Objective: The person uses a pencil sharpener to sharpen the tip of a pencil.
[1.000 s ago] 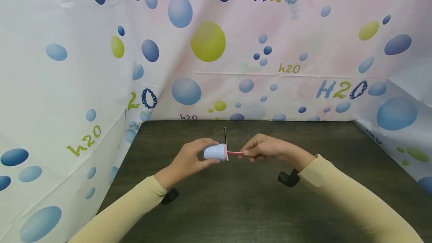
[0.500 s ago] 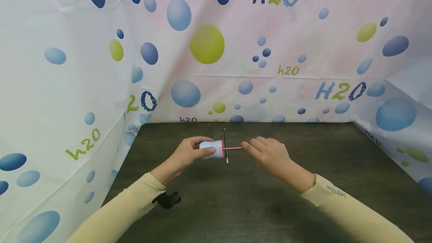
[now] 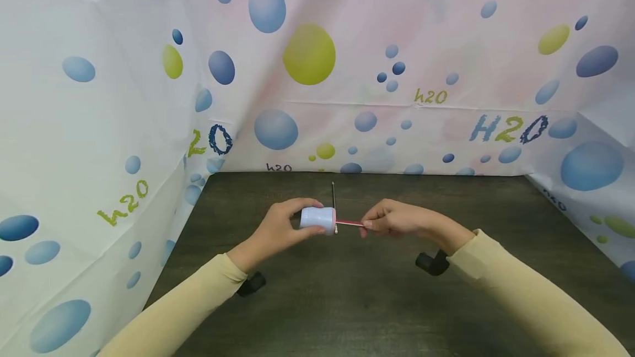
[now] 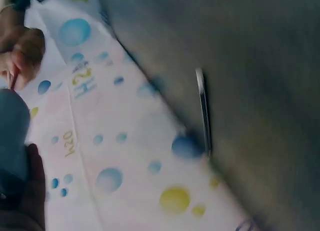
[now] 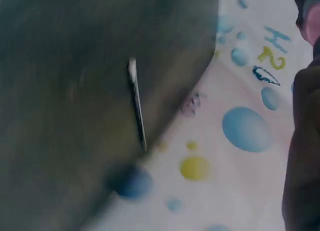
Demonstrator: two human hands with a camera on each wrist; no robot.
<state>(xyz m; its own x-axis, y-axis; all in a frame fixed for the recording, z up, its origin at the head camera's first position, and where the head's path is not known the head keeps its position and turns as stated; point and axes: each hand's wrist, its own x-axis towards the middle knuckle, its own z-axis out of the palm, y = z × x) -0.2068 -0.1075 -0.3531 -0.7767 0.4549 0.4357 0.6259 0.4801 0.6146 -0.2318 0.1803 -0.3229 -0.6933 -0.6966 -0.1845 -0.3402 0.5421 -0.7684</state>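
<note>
My left hand (image 3: pixel 278 230) grips a light blue pencil sharpener (image 3: pixel 317 220) with a pink end, held sideways above the table, thumb below and fingers above it. A red pencil (image 3: pixel 350 223) runs from the pink end to my right hand (image 3: pixel 397 218), whose thumb and fingers pinch it. The pencil's tip is hidden inside the sharpener. Behind them a dark pencil (image 3: pixel 334 197) with a white end lies on the table. In the left wrist view the sharpener (image 4: pixel 12 136) fills the left edge. The right wrist view catches only part of my right hand (image 5: pixel 306 151) and the pink end (image 5: pixel 313 23).
The dark wooden table (image 3: pixel 367 302) reaches back to a white sheet (image 3: pixel 347 70) printed with blue and green dots and H2O lettering. That sheet also rises on both sides. Black mounts hang under the left wrist (image 3: pixel 252 284) and right wrist (image 3: pixel 432 263).
My right hand has rolled from back-of-hand up, half a second ago, to thumb facing the camera, still on the red pencil. My left hand keeps the sharpener, its thumb now lower.
</note>
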